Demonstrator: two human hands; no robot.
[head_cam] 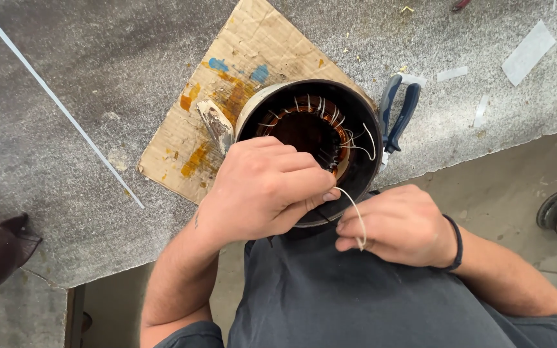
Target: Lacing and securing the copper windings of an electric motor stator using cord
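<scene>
A round motor stator [362, 138] in a dark housing, with copper windings and white ties inside, stands at the near edge of a grey carpeted bench. My left hand [262, 190] rests over its near rim, thumb and fingers pinched on a thin white cord [358, 212]. The cord arcs right into my right hand [401, 225], whose fingers are closed around it just below the rim. A dark band circles my right wrist.
Stained brown cardboard [227, 103] lies under the stator with a small paint-crusted tool [216, 124] on it. Blue-handled pliers [400, 113] lie right of the stator. A long white strip [59, 103] crosses the bench at left. Paper scraps [528, 44] lie far right.
</scene>
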